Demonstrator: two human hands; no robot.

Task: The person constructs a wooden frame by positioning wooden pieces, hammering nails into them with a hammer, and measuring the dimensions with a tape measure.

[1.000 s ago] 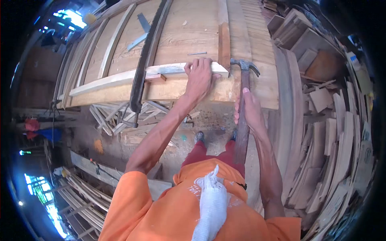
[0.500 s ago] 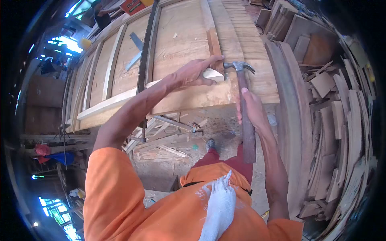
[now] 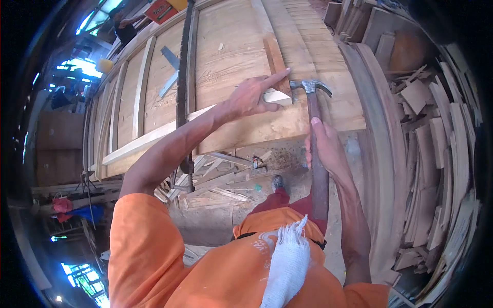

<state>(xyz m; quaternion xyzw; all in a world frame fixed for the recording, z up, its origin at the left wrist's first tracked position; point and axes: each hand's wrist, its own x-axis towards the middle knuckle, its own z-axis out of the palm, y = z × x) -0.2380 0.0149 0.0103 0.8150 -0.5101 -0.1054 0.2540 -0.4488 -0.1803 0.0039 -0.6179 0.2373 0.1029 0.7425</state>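
Pale wooden strip (image 3: 278,97), partly out of sight behind left hand (image 3: 250,97).

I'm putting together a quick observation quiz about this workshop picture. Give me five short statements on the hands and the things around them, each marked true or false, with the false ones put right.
1. The right hand holds a hammer. True.
2. The left hand grips a saw. False: that hand is at the end of the pale strip, its index finger stretched out over the brown strip.
3. The hammer's claw points away from the left hand. True.
4. The flat metal tool lies between the two hands. False: it lies to the left of the clamp, away from both hands.
5. The clamp sticks out past the table's near edge. True.
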